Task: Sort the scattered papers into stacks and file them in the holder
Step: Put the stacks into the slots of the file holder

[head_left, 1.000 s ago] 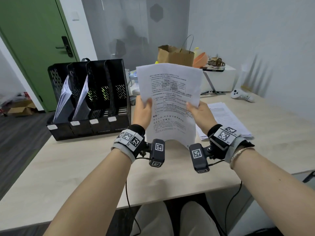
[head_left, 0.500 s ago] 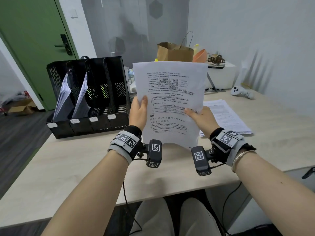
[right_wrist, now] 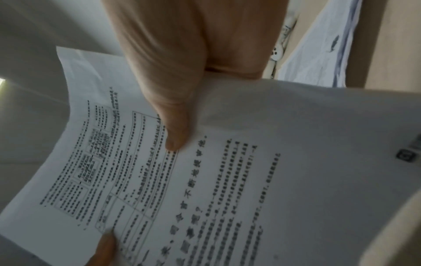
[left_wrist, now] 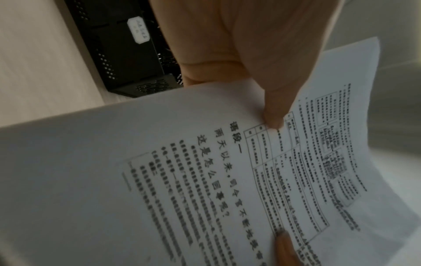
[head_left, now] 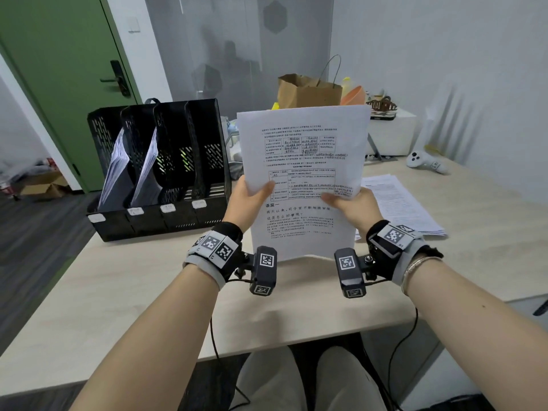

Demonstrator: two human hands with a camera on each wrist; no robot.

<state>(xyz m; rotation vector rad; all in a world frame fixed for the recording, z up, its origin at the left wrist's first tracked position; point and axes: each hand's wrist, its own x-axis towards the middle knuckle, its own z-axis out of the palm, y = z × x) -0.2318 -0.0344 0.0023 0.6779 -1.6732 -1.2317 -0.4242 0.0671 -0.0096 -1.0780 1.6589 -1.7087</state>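
Observation:
I hold a printed white sheaf of paper [head_left: 302, 161] upright above the table, its lower edge just over the tabletop. My left hand [head_left: 249, 200] pinches its left edge, thumb on the front, and my right hand [head_left: 350, 203] pinches the right edge the same way. Both wrist views show a thumb pressed on the printed paper [left_wrist: 227, 180] [right_wrist: 227, 180]. The black mesh file holder [head_left: 160, 173] stands at the left rear; its two left slots hold papers [head_left: 118, 170], its two right slots look empty. A flat stack of papers [head_left: 400, 203] lies on the table to my right.
A brown paper bag [head_left: 308, 90], an orange bowl and a white box [head_left: 391, 134] crowd the far table edge. A white controller [head_left: 424, 161] lies at the right rear. The beige table [head_left: 118, 292] ends near my knees; a green door stands left.
The paper has shifted slightly down and right in view, while both hands keep their grip on its edges. The holder and the flat stack have not moved.

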